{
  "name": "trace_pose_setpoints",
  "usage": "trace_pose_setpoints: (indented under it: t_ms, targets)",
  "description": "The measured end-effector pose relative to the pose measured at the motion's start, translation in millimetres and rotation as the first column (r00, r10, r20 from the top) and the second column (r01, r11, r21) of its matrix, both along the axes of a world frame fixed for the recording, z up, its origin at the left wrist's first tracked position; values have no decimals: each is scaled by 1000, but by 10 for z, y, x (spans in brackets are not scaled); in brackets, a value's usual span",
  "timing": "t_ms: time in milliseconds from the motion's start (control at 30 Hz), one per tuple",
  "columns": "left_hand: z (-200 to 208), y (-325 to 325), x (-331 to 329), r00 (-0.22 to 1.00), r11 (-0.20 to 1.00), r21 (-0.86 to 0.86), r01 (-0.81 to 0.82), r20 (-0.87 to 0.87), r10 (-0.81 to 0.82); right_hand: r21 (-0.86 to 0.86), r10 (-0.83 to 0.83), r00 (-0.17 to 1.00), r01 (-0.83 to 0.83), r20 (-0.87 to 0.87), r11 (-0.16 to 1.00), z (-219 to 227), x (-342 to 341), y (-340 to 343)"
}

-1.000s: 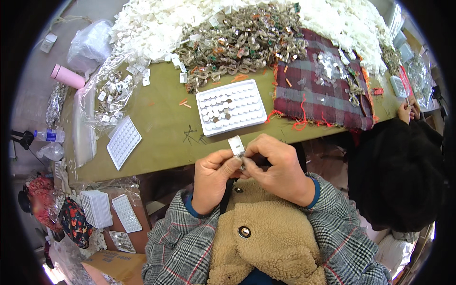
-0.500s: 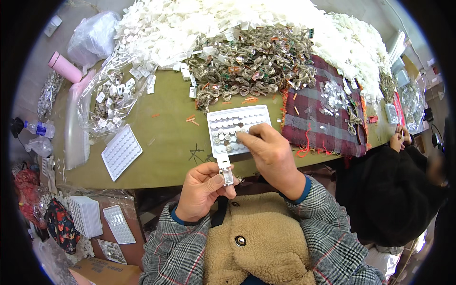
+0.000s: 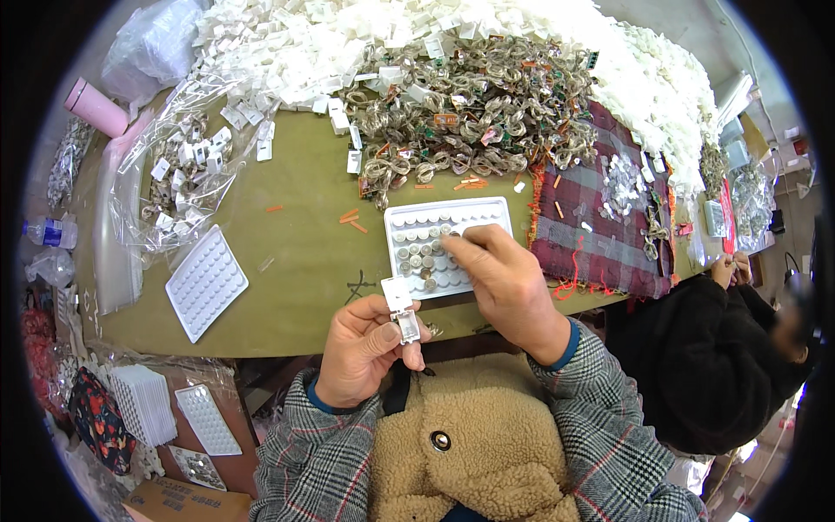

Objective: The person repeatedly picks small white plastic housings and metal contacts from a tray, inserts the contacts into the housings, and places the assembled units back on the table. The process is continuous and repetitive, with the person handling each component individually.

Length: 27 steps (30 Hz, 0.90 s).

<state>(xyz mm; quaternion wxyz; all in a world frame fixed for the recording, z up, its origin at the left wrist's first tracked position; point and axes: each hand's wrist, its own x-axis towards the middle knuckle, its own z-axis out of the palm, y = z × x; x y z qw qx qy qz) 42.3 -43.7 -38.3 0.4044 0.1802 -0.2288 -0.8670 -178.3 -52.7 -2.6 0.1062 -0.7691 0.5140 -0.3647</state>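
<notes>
My left hand [image 3: 361,352] holds a small white plastic case [image 3: 406,324] between thumb and fingers. Its lid stands folded open toward the tray, and its hollow faces up. Just beyond lies a white moulded tray [image 3: 501,209] with rows of round pockets, several holding silvery button cells [image 3: 415,260]. My right hand [image 3: 509,283] reaches over the tray's right side, thumb and forefinger drawn together among the cells. Whatever is between those fingertips is too small and covered to make out.
Coiled cables [image 3: 470,117] and white plastic cases [image 3: 287,52] are heaped at the back. A plaid cloth [image 3: 600,235] with small clear pieces lies right, an upturned-looking white tray [image 3: 206,283] left. A co-worker's hands [image 3: 731,270] show at far right.
The view has shifted slightly, so the table's things sit a little differently. My right fingertips stay at the tray; my left hand keeps the case, whose angle has changed slightly.
</notes>
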Motion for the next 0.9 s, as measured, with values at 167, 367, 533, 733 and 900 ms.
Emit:
trace_pose_setpoints:
  t_ms: [167, 367, 533, 733, 900]
  targets:
    - [18, 6, -4, 999, 1000, 16, -15, -39, 16, -16, 27, 993, -29, -119, 999, -23, -29, 34]
    - [113, 93, -63, 999, 999, 23, -35, 36, 34, 50, -68, 995, 72, -69, 996, 86, 19, 86]
    - [198, 291, -125, 992, 998, 12, -64, 112, 62, 155, 11, 942, -67, 336, 986, 330, 152, 587]
    - [280, 545, -183, 998, 1000, 13, 11, 57, -12, 23, 50, 934, -62, 353, 998, 351, 295, 927]
    - [347, 767, -159, 998, 999, 24, 48, -52, -47, 63, 44, 867, -86, 496, 994, 456, 270, 1214]
